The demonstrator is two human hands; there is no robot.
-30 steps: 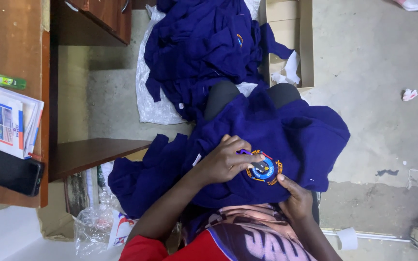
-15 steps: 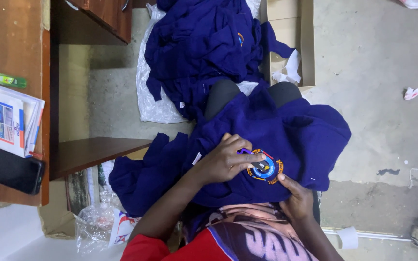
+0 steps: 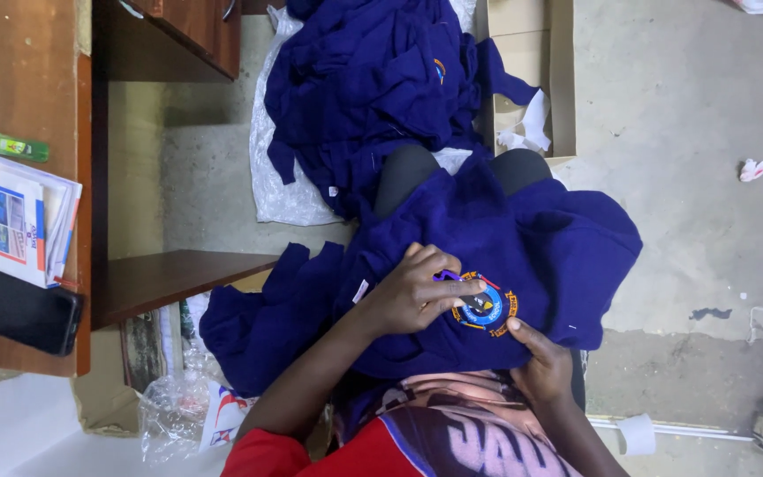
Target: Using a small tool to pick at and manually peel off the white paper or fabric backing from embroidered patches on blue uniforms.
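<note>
Nothing has shifted since earlier: left hand (image 3: 417,296) curled, pinching a purple tool (image 3: 446,276) on the round badge (image 3: 486,305), right hand (image 3: 542,367) gripping the blue sweater (image 3: 532,238) on the lap, above bare concrete floor (image 3: 691,106); tool mostly hidden.

Left hand (image 3: 417,296) palm down, fingers curled and pinched together at the tips, forearm bare and angled in from a red sleeve, right hand (image 3: 542,367) lower, thumb raised and pressing, fingers tucked under and hidden
</note>
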